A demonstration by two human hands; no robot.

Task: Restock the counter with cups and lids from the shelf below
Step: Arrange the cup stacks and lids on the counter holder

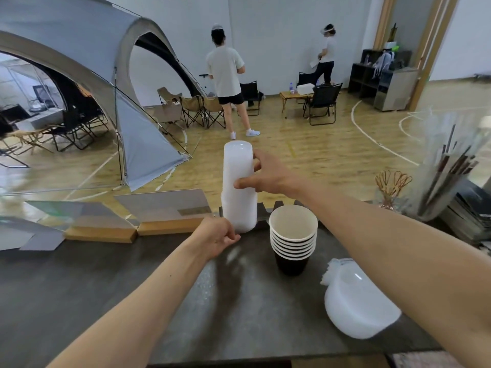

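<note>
Lid stack (238, 187) upright between both hands

A grey tent (87, 83) and folding chairs (321, 102) stand on a wooden floor (318, 150) before white walls (279, 35).

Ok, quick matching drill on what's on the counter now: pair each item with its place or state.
Items:
1. white stack
2. black paper cups
3. bagged lids
4. left hand

States:
A. lying on the counter at the right
B. upright, gripped by the right hand
C. at the white stack's base
D. nested, standing free

Pairs: 1-B, 2-D, 3-A, 4-C
</note>
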